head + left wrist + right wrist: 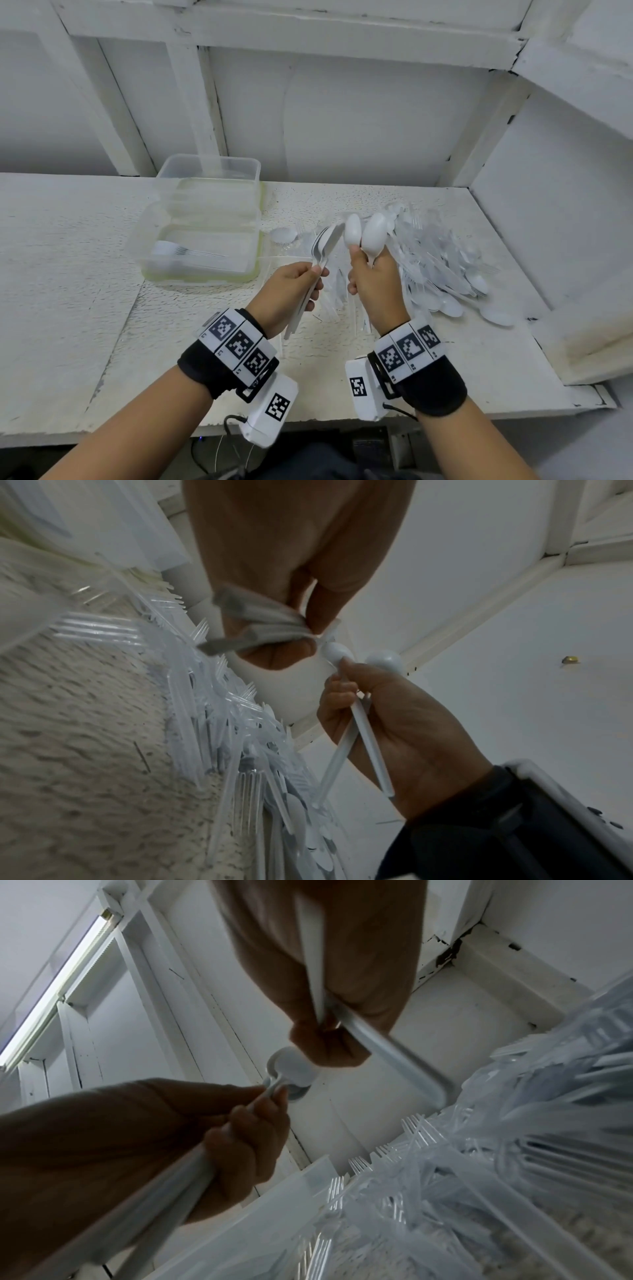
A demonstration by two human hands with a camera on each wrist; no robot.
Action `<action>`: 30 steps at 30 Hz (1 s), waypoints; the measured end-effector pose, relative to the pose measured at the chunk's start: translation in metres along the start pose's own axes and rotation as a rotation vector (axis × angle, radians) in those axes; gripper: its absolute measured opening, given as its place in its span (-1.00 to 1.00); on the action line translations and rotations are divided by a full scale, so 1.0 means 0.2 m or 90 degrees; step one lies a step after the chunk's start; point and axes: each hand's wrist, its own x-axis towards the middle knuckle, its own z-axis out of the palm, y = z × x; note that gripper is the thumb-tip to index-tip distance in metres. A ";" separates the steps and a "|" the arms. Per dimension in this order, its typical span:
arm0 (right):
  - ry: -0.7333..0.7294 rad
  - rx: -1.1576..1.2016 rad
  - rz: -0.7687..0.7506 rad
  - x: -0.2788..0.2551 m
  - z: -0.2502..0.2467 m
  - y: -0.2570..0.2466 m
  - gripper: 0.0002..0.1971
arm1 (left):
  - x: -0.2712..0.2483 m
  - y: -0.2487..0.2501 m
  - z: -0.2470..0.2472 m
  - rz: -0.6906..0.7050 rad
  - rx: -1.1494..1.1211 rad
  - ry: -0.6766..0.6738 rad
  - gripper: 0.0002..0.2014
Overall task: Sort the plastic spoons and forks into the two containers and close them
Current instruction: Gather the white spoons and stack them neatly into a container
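Head view shows two white spoons [364, 233] standing almost straight up, bowls on top and handles down, with the right hand [375, 291] curled tight round their handles above the white table [85, 274]. Just beside them, the left hand [291, 291] pinches a stack of spoons [323, 245] that leans up and to the right, bowls near the other two. A big pile of spoons and forks [445, 270] lies to the right, and two clear containers [202, 236] sit to the left, the near one with forks [181, 251] inside.
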 end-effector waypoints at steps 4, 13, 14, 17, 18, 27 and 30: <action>0.034 0.013 -0.005 -0.02 0.01 0.01 -0.96 | 0.01 -0.01 0.01 0.001 -0.103 0.021 -0.81; -0.037 -0.028 -0.004 -0.04 0.09 0.00 -0.88 | 0.02 -0.02 0.02 -0.005 -0.110 -0.044 -0.76; -0.057 -0.036 -0.002 -0.03 0.08 0.00 -0.86 | 0.02 -0.01 0.02 -0.012 -0.112 -0.053 -0.77; -0.086 -0.068 -0.014 -0.02 0.05 -0.01 -0.84 | 0.00 0.00 0.00 -0.037 -0.106 -0.077 -0.82; -0.080 -0.084 -0.031 -0.01 0.03 -0.01 -0.86 | 0.00 0.00 0.00 -0.038 -0.088 -0.077 -0.83; -0.068 -0.116 -0.057 0.04 -0.03 -0.01 -0.91 | 0.02 -0.02 0.02 -0.031 -0.052 0.014 -0.74; -0.021 -0.172 -0.083 0.04 0.00 0.02 -0.81 | 0.02 -0.01 0.05 -0.026 -0.050 0.018 -0.74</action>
